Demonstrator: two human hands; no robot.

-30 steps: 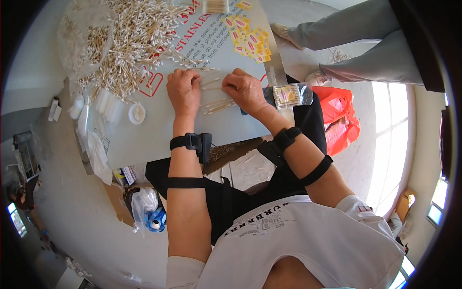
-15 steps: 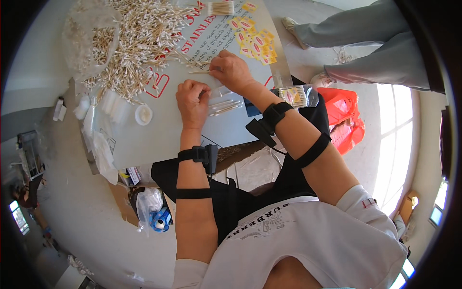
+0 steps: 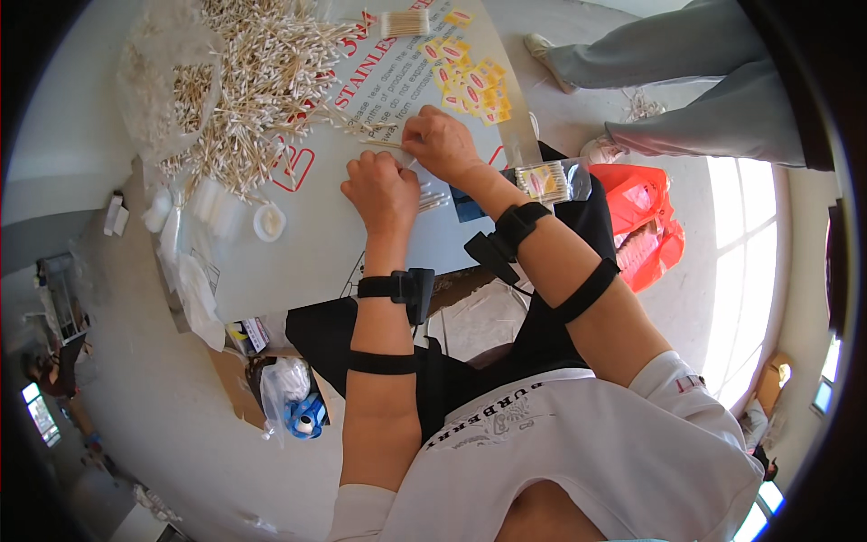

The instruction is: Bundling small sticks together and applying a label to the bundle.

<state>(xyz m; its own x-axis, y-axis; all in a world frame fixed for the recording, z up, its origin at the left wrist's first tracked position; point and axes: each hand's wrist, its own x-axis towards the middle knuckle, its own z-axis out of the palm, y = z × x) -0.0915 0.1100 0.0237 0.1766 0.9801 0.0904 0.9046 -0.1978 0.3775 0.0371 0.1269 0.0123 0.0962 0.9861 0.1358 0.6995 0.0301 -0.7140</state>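
Over the table, my right hand (image 3: 440,143) is closed in a pinch at the end of a cotton swab (image 3: 383,143). Close beside it, my left hand (image 3: 383,188) has its fingers curled together near the right fingertips; whatever they hold is hidden. A few loose cotton swabs (image 3: 435,201) lie on the table, partly covered by the left hand. Up and to the left spreads a big heap of cotton swabs (image 3: 262,81). Yellow and white printed cards (image 3: 474,83) are scattered beyond my right hand.
A neat row of swabs (image 3: 405,23) lies at the far edge. Beside my right forearm is a filled swab packet (image 3: 544,182). A round white container (image 3: 269,221) and clear plastic bag (image 3: 172,90) are at left. Another person's legs (image 3: 677,54) and a red bag (image 3: 646,217) are at right.
My left hand has moved right and now covers part of the loose swabs. The right hand has shifted slightly down, staying pinched on the swab.
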